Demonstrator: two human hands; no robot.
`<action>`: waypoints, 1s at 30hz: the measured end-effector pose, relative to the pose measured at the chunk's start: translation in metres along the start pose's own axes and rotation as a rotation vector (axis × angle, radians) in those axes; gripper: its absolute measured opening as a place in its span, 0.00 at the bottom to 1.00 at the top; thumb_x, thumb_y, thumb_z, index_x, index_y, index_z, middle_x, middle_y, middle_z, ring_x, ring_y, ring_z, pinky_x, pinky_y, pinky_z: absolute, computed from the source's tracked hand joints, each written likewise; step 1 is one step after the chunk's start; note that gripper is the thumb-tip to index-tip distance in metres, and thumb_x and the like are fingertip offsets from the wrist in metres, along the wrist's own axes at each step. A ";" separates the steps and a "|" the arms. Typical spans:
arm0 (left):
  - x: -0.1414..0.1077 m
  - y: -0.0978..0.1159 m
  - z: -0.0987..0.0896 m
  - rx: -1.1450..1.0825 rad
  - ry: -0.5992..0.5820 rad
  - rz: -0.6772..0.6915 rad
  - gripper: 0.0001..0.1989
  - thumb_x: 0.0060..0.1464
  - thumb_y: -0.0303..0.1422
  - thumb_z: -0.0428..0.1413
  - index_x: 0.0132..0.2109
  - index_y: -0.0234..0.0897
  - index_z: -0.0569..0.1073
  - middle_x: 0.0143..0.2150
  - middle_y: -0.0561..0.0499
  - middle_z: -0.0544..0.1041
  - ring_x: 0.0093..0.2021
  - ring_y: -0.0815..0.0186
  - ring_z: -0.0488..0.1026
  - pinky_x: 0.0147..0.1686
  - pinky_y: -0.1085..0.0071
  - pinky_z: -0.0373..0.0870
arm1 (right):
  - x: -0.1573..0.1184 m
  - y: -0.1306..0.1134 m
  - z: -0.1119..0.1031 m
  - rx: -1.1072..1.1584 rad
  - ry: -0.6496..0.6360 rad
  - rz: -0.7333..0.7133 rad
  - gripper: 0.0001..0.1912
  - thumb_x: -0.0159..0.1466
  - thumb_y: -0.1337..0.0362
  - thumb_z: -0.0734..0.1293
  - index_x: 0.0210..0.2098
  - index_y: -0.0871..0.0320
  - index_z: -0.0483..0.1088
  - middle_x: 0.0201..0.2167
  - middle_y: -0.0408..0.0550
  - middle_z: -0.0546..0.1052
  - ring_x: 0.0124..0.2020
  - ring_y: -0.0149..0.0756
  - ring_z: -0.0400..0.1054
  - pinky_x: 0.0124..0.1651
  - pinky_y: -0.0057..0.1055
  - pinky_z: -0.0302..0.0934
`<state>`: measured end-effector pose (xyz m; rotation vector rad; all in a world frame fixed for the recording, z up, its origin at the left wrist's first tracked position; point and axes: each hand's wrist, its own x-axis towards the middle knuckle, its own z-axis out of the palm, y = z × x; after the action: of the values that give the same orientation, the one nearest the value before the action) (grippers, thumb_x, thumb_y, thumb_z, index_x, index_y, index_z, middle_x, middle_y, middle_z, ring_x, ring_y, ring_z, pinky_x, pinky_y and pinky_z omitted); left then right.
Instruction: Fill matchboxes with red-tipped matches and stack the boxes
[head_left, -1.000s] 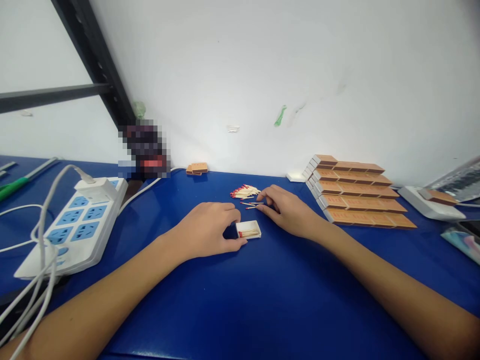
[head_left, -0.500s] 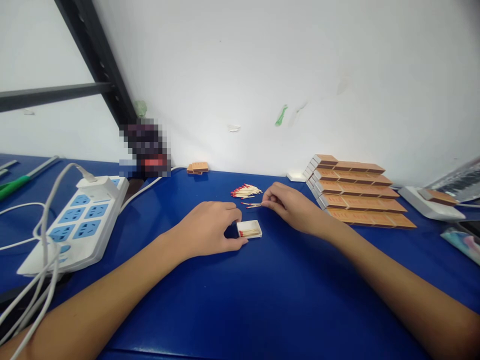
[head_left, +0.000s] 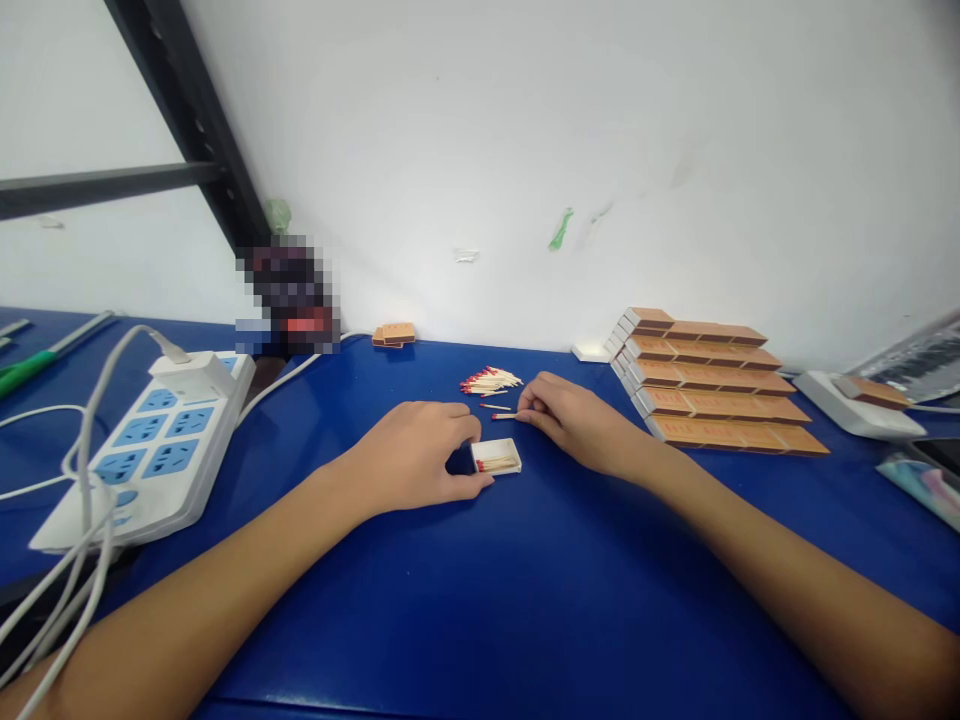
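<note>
My left hand (head_left: 420, 455) is curled round the left end of a small white matchbox tray (head_left: 513, 452), thumb on the near side and fingers on the far side. Inside the tray, several red-tipped matches (head_left: 495, 464) lie along the near wall. Just beyond it, my right hand (head_left: 559, 415) pinches the plain end of a match (head_left: 504, 416), its red head pointing left. A loose match (head_left: 495, 406) rests on the blue table beside the held one. Farther back is a pile of red-headed matches (head_left: 491, 381).
Matchboxes (head_left: 727, 390) stand in stepped rows at the right. Two or so more matchboxes (head_left: 394, 335) lie by the wall. A white power strip (head_left: 161, 440) with cables occupies the left, near a green-handled tool (head_left: 30, 374). A white device (head_left: 855, 405) carries another matchbox at far right.
My right hand has come slightly nearer to me, and the match in its fingers now sits apart from the loose one. My left hand stays on the tray.
</note>
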<state>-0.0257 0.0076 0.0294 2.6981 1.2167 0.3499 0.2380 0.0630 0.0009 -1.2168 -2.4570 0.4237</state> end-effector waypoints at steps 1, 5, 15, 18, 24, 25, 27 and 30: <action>0.000 0.000 0.000 0.004 0.003 -0.006 0.15 0.59 0.46 0.62 0.40 0.37 0.77 0.36 0.53 0.76 0.35 0.64 0.74 0.33 0.67 0.63 | -0.001 -0.003 -0.002 0.010 0.010 -0.010 0.07 0.74 0.62 0.62 0.39 0.55 0.68 0.38 0.47 0.71 0.35 0.36 0.65 0.39 0.33 0.59; 0.000 0.000 -0.002 0.022 0.016 -0.032 0.15 0.59 0.45 0.62 0.38 0.37 0.76 0.36 0.53 0.77 0.35 0.64 0.74 0.32 0.67 0.62 | -0.008 -0.022 -0.008 0.055 -0.014 -0.062 0.07 0.75 0.62 0.62 0.40 0.54 0.69 0.37 0.46 0.71 0.35 0.35 0.65 0.38 0.32 0.59; 0.000 0.000 0.001 0.022 0.027 -0.026 0.14 0.59 0.45 0.62 0.39 0.38 0.76 0.36 0.54 0.77 0.35 0.65 0.74 0.32 0.67 0.62 | 0.004 -0.019 0.011 0.099 0.175 0.004 0.05 0.72 0.61 0.67 0.42 0.56 0.73 0.34 0.44 0.70 0.31 0.33 0.64 0.37 0.33 0.59; 0.000 0.000 0.000 0.015 0.024 -0.028 0.14 0.59 0.45 0.62 0.40 0.38 0.76 0.36 0.54 0.77 0.35 0.65 0.74 0.33 0.67 0.63 | 0.010 -0.003 0.018 0.022 0.194 0.020 0.08 0.71 0.61 0.69 0.48 0.56 0.73 0.38 0.45 0.71 0.33 0.34 0.65 0.39 0.34 0.61; 0.000 0.000 0.000 0.019 0.018 -0.031 0.14 0.59 0.45 0.62 0.40 0.38 0.76 0.37 0.54 0.77 0.35 0.64 0.74 0.34 0.67 0.64 | 0.012 0.000 0.020 0.010 0.156 0.029 0.05 0.71 0.62 0.69 0.39 0.55 0.73 0.36 0.44 0.70 0.32 0.34 0.64 0.37 0.33 0.59; 0.000 0.000 0.001 0.019 0.017 -0.031 0.14 0.59 0.45 0.62 0.40 0.38 0.77 0.37 0.54 0.77 0.35 0.64 0.74 0.33 0.67 0.64 | 0.012 -0.001 0.020 0.019 0.146 0.031 0.05 0.71 0.62 0.69 0.38 0.55 0.72 0.36 0.44 0.70 0.32 0.34 0.64 0.37 0.33 0.59; 0.000 0.000 0.001 0.014 0.014 -0.033 0.15 0.59 0.45 0.62 0.41 0.38 0.77 0.36 0.54 0.77 0.35 0.64 0.74 0.33 0.67 0.63 | 0.012 -0.001 0.020 0.028 0.122 0.021 0.05 0.72 0.62 0.68 0.38 0.55 0.71 0.36 0.44 0.70 0.32 0.34 0.65 0.37 0.32 0.58; 0.000 -0.001 0.001 0.008 0.015 -0.035 0.15 0.59 0.46 0.62 0.41 0.38 0.77 0.36 0.54 0.77 0.35 0.65 0.74 0.33 0.67 0.63 | 0.011 -0.004 0.017 0.017 0.094 0.002 0.05 0.73 0.64 0.66 0.38 0.56 0.70 0.38 0.45 0.70 0.33 0.34 0.65 0.38 0.33 0.58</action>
<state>-0.0262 0.0081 0.0277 2.6816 1.2707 0.3622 0.2218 0.0678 -0.0102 -1.2041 -2.3689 0.3778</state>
